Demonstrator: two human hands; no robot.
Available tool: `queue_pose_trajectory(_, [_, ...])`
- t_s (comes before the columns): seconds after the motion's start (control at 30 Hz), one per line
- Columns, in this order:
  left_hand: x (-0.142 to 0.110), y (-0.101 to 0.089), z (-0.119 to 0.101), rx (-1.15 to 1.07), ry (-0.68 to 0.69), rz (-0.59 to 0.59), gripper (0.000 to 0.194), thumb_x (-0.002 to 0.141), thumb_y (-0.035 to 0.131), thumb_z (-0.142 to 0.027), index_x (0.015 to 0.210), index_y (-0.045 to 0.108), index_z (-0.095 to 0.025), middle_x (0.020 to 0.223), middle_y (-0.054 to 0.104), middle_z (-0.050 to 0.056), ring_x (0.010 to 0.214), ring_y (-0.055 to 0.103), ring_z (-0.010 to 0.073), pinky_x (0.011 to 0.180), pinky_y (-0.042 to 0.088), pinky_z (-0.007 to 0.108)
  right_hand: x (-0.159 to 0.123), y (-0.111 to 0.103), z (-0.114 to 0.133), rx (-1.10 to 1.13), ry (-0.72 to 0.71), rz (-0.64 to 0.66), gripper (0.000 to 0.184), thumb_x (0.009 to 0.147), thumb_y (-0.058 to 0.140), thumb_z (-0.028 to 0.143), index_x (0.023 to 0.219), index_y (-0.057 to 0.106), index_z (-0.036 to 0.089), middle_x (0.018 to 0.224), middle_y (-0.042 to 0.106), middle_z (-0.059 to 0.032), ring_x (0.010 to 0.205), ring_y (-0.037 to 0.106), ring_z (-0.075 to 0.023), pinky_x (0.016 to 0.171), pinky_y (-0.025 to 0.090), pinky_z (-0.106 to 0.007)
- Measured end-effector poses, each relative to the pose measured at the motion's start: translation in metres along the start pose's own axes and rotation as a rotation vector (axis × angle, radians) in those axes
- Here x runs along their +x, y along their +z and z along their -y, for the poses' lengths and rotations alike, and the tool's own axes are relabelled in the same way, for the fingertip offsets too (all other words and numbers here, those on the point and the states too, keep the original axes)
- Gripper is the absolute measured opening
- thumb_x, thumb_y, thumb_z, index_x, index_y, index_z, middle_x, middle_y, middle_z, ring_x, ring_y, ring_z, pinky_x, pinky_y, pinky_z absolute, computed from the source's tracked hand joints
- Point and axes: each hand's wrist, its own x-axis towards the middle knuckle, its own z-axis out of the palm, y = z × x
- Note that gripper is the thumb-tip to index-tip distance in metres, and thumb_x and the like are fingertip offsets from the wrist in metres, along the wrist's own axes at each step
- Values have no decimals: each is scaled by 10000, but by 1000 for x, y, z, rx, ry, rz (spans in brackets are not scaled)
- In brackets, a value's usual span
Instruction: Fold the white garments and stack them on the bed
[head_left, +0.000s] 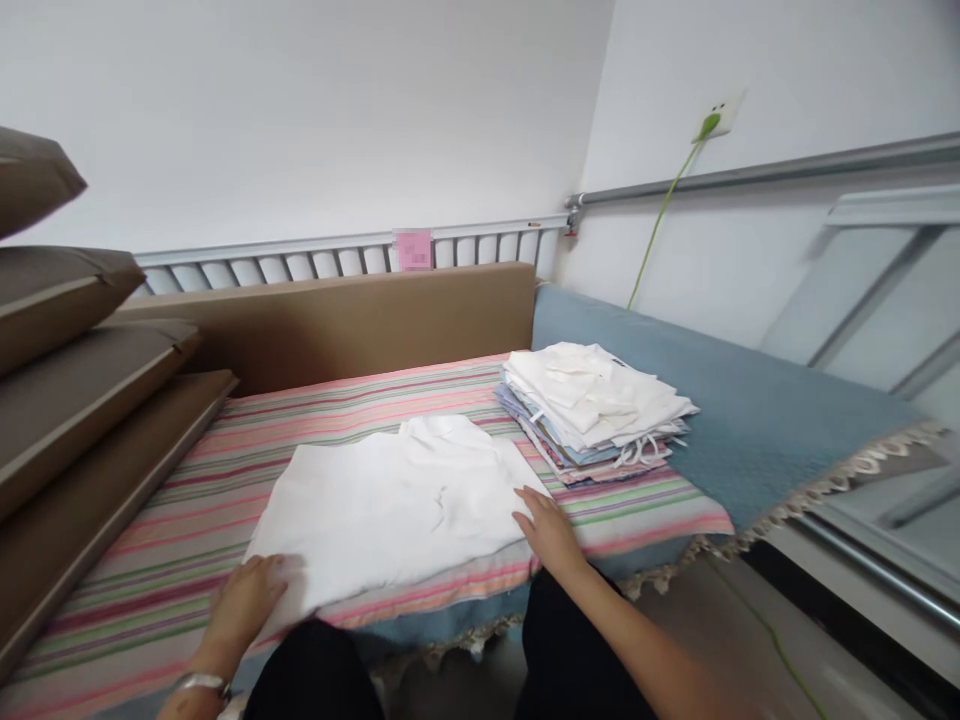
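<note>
A white garment (397, 500), perhaps a shirt, lies folded lengthwise on a striped cloth in front of me. Its collar end is toward the right, with small creases near it. My left hand (251, 598) rests at the garment's lower left edge, fingers stretched over the cloth and slightly blurred. At the right end, my right hand (551, 528) touches the garment's edge with fingers and thumb apart. Just beyond that hand stands a stack of folded clothes (592, 400), white on top, with blue, brown and pink layers below and white ties hanging out.
Brown cushions (90, 390) are piled at the left. A long brown cushion (360, 320) leans along the back before a radiator (300, 265). The striped cloth (247, 480) covers the seat; a blue fringed cover (720, 400) drapes the right side. A green cord (664, 210) hangs from the socket.
</note>
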Motion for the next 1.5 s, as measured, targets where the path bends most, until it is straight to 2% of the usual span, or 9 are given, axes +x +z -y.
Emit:
queue_pose_trajectory(0.17, [-14, 1, -31, 92, 137, -185, 465, 856, 386, -362, 1272, 499, -190, 1370, 477, 117, 1278, 394, 267, 1044, 302, 426, -3, 16, 13, 67, -159, 126, 423, 847, 509, 330, 1267, 518, 277, 1429, 399, -55, 1342, 293, -241, 1110, 124, -463])
queue_pose_trajectory(0.33, [-24, 18, -95, 42, 231, -176, 430, 877, 379, -301, 1290, 489, -249, 1427, 413, 77, 1348, 297, 266, 1052, 293, 470, 9, 23, 18, 108, -148, 204, 313, 853, 502, 361, 1118, 634, 261, 1310, 537, -81, 1270, 408, -259, 1081, 163, -498])
queue_pose_trajectory(0.5, [-17, 34, -167, -22, 395, -181, 452, 891, 368, -345, 1341, 406, -316, 1448, 380, 50, 1362, 266, 276, 1068, 253, 529, 65, -3, 31, 28, -165, 105, 324, 897, 412, 310, 1088, 645, 192, 1151, 644, -86, 1109, 549, -215, 1007, 327, -385])
queue_pose_trajectory(0.63, [-16, 59, -197, -57, 478, -108, 481, 874, 403, -356, 1354, 360, -366, 1463, 348, 32, 1353, 263, 340, 1039, 236, 631, 126, 2, 42, -60, -169, 122, 306, 859, 465, 246, 1106, 637, 185, 1143, 648, -79, 1080, 563, -211, 967, 365, -330])
queue_pose_trajectory(0.93, [-13, 84, -190, -80, 506, -85, 586, 850, 445, -366, 1393, 227, -401, 1499, 234, 4, 1365, 227, 355, 1041, 260, 639, 255, 74, 77, -94, -170, 235, 441, 788, 549, 212, 1229, 554, 194, 1303, 535, -112, 1207, 470, -233, 1011, 324, -365])
queue_pose_trajectory(1.07, [-15, 88, -193, -51, 518, -55, 611, 849, 430, -415, 1406, 180, -396, 1502, 212, 10, 1359, 231, 374, 1009, 287, 663, 278, 103, 92, -94, -157, 329, 594, 644, 682, 216, 1223, 549, 219, 1369, 462, -113, 1245, 424, -269, 971, 358, -381])
queue_pose_trajectory(1.17, [-8, 83, -193, -61, 503, -40, 576, 865, 398, -430, 1405, 205, -381, 1480, 288, 24, 1343, 287, 346, 1008, 318, 627, 277, 114, 96, -124, -127, 367, 394, 610, 691, 185, 1001, 642, 204, 1227, 573, -107, 1097, 540, -257, 890, 401, -361])
queue_pose_trajectory(1.33, [54, 53, -156, -36, 282, -71, 504, 898, 334, -389, 1394, 295, -309, 1484, 304, 51, 1376, 227, 290, 1070, 236, 576, 266, 99, 101, -162, -190, 302, 113, 743, 548, 161, 839, 597, 192, 930, 664, -51, 901, 585, -188, 990, 289, -421])
queue_pose_trajectory(1.5, [108, 44, -87, 56, -30, -15, 522, 889, 307, -443, 1349, 409, -220, 1478, 307, 125, 1369, 205, 352, 1053, 177, 624, 234, 41, 115, -206, -324, 134, 97, 789, 467, 135, 813, 542, 192, 870, 648, -48, 896, 553, -185, 1071, 116, -449])
